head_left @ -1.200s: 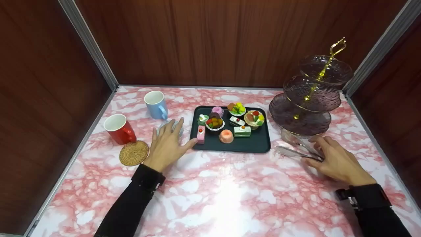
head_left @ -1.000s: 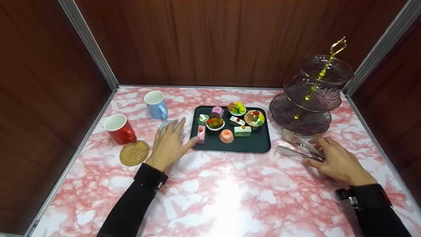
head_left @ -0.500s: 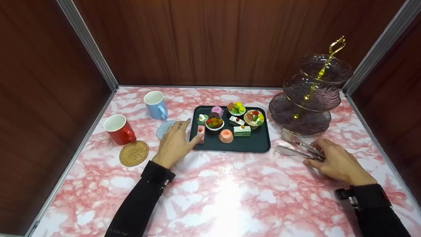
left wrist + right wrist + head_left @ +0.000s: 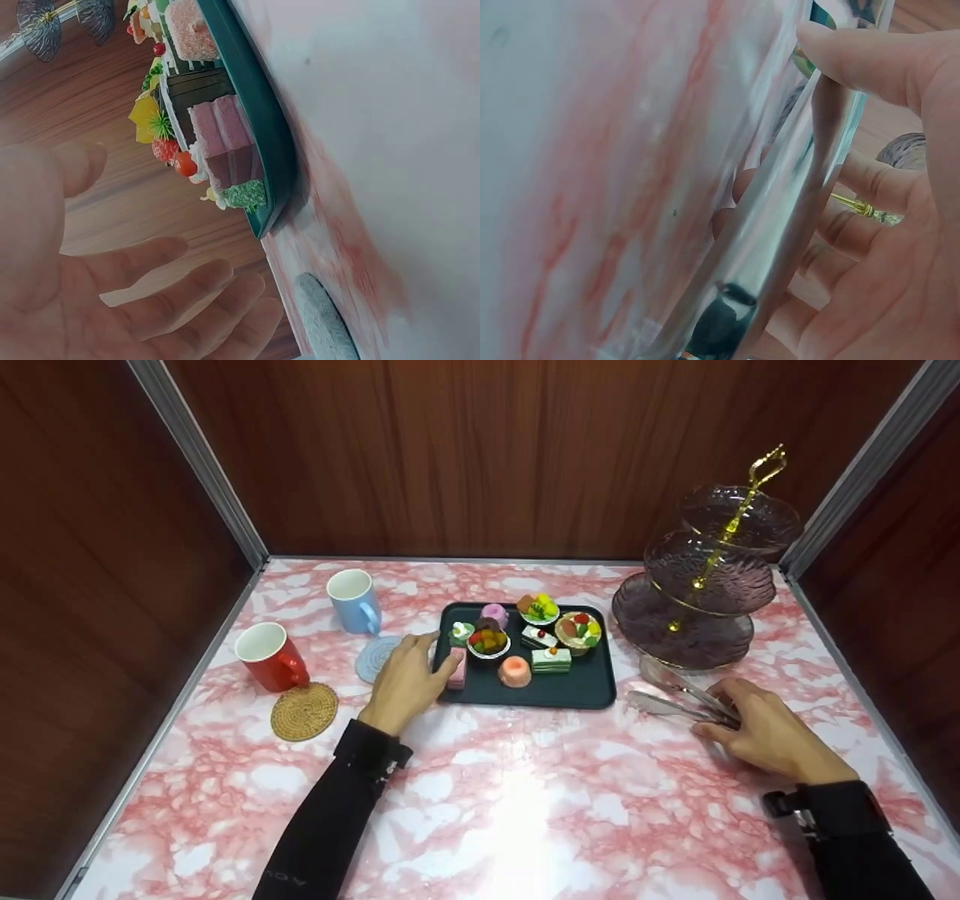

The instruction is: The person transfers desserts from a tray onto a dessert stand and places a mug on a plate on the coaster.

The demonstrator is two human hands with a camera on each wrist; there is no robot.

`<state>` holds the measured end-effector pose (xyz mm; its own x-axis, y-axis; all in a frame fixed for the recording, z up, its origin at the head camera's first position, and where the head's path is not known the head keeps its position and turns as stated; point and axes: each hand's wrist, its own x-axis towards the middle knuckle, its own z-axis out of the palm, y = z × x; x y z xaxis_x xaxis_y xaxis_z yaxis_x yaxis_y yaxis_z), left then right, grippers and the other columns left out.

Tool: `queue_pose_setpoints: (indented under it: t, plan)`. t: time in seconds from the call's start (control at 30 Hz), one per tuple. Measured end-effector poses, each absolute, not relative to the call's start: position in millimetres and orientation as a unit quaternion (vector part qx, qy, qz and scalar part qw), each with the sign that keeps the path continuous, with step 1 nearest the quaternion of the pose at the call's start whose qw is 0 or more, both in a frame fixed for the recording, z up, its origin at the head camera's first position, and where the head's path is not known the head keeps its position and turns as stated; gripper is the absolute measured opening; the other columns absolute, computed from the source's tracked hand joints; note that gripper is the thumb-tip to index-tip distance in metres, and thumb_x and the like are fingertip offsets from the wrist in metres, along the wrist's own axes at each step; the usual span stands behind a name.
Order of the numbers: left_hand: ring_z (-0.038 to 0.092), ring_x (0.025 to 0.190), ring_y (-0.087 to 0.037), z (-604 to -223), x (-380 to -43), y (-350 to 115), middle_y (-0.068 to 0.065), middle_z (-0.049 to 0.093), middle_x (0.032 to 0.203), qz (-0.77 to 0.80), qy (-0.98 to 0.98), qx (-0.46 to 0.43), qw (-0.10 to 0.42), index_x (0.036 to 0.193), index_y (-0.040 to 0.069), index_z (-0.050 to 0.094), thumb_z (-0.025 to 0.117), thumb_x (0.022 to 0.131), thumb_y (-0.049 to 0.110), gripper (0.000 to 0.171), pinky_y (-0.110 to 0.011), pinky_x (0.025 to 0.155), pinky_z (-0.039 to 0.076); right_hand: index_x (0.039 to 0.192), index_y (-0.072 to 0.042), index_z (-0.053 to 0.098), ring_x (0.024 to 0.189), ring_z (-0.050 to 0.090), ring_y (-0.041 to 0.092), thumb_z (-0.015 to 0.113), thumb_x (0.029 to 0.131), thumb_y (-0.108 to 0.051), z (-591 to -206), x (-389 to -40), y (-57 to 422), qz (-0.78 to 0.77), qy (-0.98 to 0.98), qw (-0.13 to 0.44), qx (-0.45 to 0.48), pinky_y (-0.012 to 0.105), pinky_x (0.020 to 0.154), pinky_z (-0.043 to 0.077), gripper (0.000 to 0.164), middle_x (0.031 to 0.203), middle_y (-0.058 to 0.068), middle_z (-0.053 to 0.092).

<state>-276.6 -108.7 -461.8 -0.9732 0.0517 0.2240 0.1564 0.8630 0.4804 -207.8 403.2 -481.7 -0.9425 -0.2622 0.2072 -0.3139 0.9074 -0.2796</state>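
Note:
In the head view my left hand hovers at the left edge of a dark green tray. Its thumb overlaps a pink cake slice. From the left wrist, the fingers look loosely spread, apart from the pink slice. My right hand holds metal tongs by their handle end on the table, tips pointing left. The right wrist view has the thumb against the shiny tongs and fingers curled behind them. Several toy desserts, including an orange pudding and a green cake slice, sit on the tray.
A three-tier glass stand with a gold handle rises behind the tongs. Leftward are a blue mug, a red mug, a woven brown coaster and a light blue coaster. Wooden panels enclose the marbled table.
My left hand has moved right toward the tray and its fingers have drawn in, uncovering more of the light blue coaster. My right hand and the tongs have stayed nearly still.

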Motion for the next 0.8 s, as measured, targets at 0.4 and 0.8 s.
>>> queue_pose_setpoints:
  t: [0.4, 0.8]
  plan:
    - [0.056, 0.106, -0.023, -462, -286, -107, -0.010, 0.059, 0.115, -0.299, -0.947, -0.047, 0.106, 0.126, 0.015, 0.056, 0.046, 0.083, 0.065, 0.067, -0.041, 0.092, 0.045, 0.104, -0.020, 0.055, 0.071, 0.050, 0.014, 0.071, 0.073, -0.048, -480, -211, 402, 0.153, -0.966, 0.120, 0.171, 0.030, 0.062, 0.038, 0.045, 0.085, -0.004, 0.055]
    - [0.059, 0.104, -0.023, -463, -293, -110, -0.012, 0.064, 0.111, -0.323, -0.942, -0.029, 0.085, 0.122, 0.012, 0.059, 0.047, 0.085, 0.061, 0.063, -0.040, 0.089, 0.046, 0.107, -0.020, 0.054, 0.072, 0.046, 0.011, 0.071, 0.073, -0.049, -475, -215, 390, 0.154, -0.961, 0.147, 0.177, 0.028, 0.061, 0.035, 0.048, 0.085, -0.007, 0.051]
